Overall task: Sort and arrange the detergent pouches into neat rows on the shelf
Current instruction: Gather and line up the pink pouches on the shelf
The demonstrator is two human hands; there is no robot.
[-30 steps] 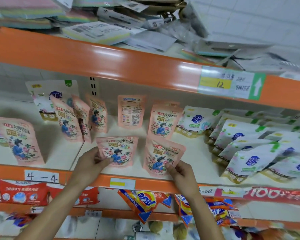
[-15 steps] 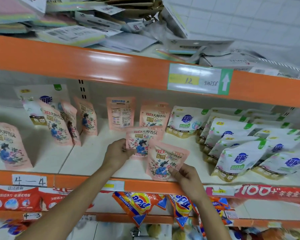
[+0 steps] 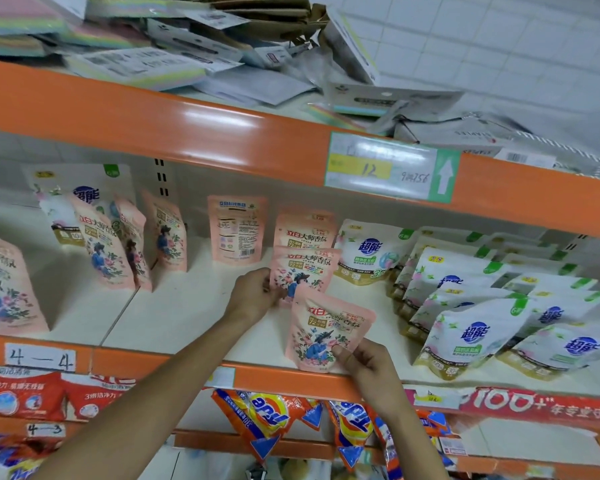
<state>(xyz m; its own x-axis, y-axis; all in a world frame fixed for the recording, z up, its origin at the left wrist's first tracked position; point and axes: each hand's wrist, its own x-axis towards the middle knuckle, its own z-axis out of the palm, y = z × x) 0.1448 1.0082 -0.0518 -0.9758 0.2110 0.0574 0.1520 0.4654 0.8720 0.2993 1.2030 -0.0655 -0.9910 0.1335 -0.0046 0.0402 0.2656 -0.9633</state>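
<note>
Clutter (image 3: 136,64) overhead — white pouches (image 3: 471,337) rt

Head camera faces the shelf (image 3: 174,317) closely, angled slightly down.

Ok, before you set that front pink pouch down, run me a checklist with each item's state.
1. Left hand grip on the middle pink pouch: ok, fingers hold its left edge.
2. Right hand grip on the front pink pouch: ok, it pinches the lower right corner.
3. Front pink pouch lined up with the middle one and the rear pink pouch: not ok, it is tilted and offset to the right.
4. Its base flat on the shelf: cannot tell.
5. Gap to the white pouches: ok, they are apart.
6. Reversed pink pouch facing front: not ok, its back label shows.
</note>
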